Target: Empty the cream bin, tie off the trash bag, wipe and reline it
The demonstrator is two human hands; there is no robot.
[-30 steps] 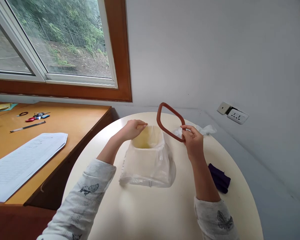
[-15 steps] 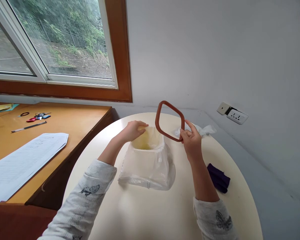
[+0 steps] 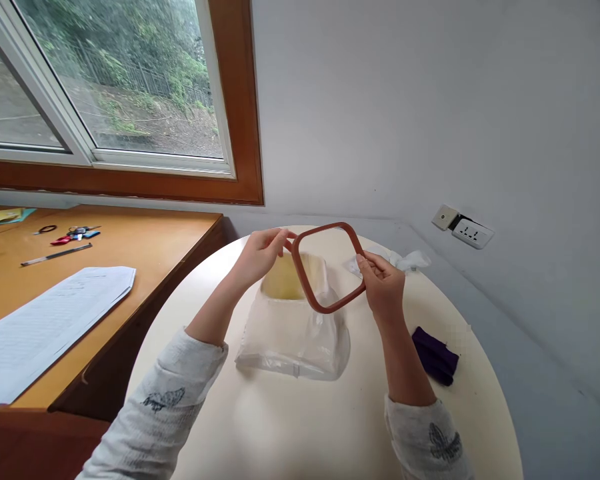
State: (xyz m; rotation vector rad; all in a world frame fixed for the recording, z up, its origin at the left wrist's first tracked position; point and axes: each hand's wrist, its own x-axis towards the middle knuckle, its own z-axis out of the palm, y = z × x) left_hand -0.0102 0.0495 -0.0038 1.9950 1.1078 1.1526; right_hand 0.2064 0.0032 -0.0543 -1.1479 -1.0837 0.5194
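A brown square rim ring [image 3: 325, 309] with rounded corners is raised above the table, tilted. My right hand [image 3: 383, 283] pinches its right side between thumb and fingers. My left hand [image 3: 263, 255] is at its left corner, with fingers stretched out and fingertips touching or just behind the ring; no grip shows. Below them stands a small bin lined with a white plastic bag [image 3: 290, 340]. The bag is folded over the bin's mouth and hangs loosely around the outside, down to the table. Its yellowish inside shows, and the ring partly covers its right edge.
The bin stands on a round cream table [image 3: 280, 433]. A purple cloth [image 3: 435, 355] lies at right, and a crumpled clear plastic bag [image 3: 414, 261] behind my right hand. On the wooden desk [image 3: 165, 230] at left are papers [image 3: 65, 327], a pen [image 3: 56, 255] and keys [image 3: 77, 233].
The ring has turned and moved left and down, nearer the bin's mouth. My left hand has left the bag's edge and risen to the ring's left corner. My right hand still holds the ring.
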